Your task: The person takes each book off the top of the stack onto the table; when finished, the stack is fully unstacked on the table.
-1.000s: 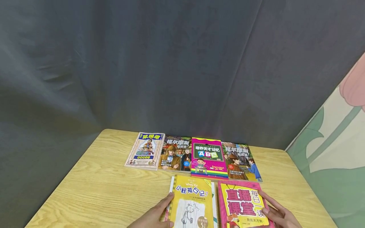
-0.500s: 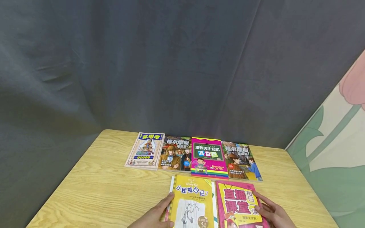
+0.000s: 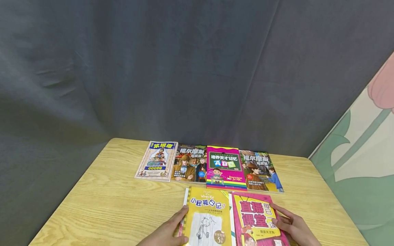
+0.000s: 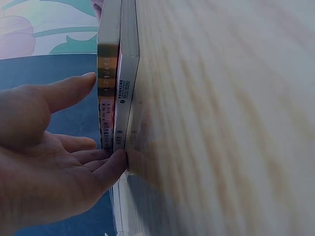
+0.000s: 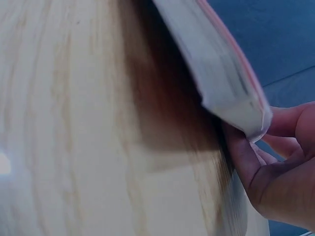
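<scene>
A yellow comic-style book point(image 3: 226, 212) lies at the front of the table, on top of a white-edged book point(image 4: 128, 64). My left hand point(image 3: 167, 230) is at its left side; in the left wrist view the fingers reach loosely to the two stacked spines and touch them low down. To its right is a pink and yellow book point(image 3: 253, 215). My right hand point(image 3: 295, 227) holds this one by its right edge, fingers on the cover. In the right wrist view its page edges point(image 5: 216, 64) stand tilted and lifted off the tabletop, a finger beneath.
Behind lies a row of books: a cream one point(image 3: 158, 160), a detective one point(image 3: 189, 165), a magenta ABC one point(image 3: 226, 167) and a second detective one point(image 3: 261, 172). A dark curtain point(image 3: 184, 68) hangs at the table's point(image 3: 117, 194) far edge. A flower-painted wall point(image 3: 351, 171) stands right.
My right hand has brought the pink and yellow book a little to the left, against the yellow book's stack. My left hand has stayed in place.
</scene>
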Motion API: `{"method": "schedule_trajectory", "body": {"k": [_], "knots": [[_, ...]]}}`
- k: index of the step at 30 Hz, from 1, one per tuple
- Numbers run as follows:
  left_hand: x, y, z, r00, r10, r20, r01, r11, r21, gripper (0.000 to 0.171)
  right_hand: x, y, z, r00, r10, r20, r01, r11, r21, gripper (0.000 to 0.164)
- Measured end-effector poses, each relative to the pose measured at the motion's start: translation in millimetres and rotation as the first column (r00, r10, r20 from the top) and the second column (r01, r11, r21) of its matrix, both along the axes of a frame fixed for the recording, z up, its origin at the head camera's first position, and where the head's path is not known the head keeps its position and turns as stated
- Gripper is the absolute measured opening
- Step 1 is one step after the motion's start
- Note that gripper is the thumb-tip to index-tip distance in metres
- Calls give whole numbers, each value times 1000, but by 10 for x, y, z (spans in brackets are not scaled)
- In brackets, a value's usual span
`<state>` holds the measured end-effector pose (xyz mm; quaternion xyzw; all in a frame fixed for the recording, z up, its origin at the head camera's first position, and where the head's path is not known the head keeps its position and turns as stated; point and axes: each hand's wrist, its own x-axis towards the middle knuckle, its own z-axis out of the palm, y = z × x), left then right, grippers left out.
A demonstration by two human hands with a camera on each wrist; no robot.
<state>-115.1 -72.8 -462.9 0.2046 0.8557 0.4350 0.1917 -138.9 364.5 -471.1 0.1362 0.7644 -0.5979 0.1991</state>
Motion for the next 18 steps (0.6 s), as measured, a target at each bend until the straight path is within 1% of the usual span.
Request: {"method": "schedule_trajectory", "body": {"k": [3, 7, 11, 14, 17, 18], "knots": [[-1, -1, 10, 1000, -11, 2, 11, 1000, 7, 85, 3, -15, 1, 1000, -3, -13, 3, 1000, 9, 76], [-8, -1, 13, 1000, -22, -3, 22, 1000, 14, 84, 10, -68, 15, 999, -39, -27, 40, 999, 36, 73], [-5, 3, 14, 1000, -17, -10, 17, 1000, 9, 84, -3, -130, 28, 996, -72, -43, 76, 992, 98, 66], [0, 5, 9, 1000, -22, -15, 22, 1000, 4, 84, -13, -149, 24, 997, -58, -59, 66, 986, 150, 61], [2, 6, 3, 1000, -25, -15, 25, 1000, 3, 84, -20, -153, 24, 997, -17, -72, 32, 976, 217, 60], [5, 4, 2, 1000, -26, -18, 26, 1000, 1, 84, -20, -152, 26, 997, 9, -81, 12, 968, 251, 60]]}}
